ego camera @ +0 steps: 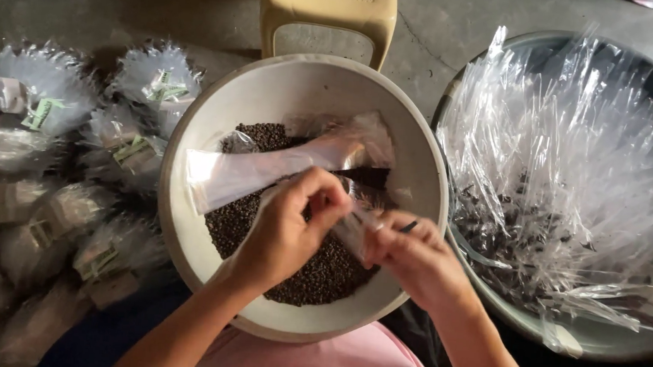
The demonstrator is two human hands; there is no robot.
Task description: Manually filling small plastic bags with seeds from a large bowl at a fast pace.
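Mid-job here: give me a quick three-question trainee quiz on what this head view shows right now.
1. True or false: the white bowl holds dark peppercorns.
2. What do the left hand and right hand pinch between them? A) a spoon B) a small clear plastic bag C) a lid
3. Fill in: the metal basin on the right holds a pile of clear plastic ____.

Key: 1 true; 2 B; 3 bags.
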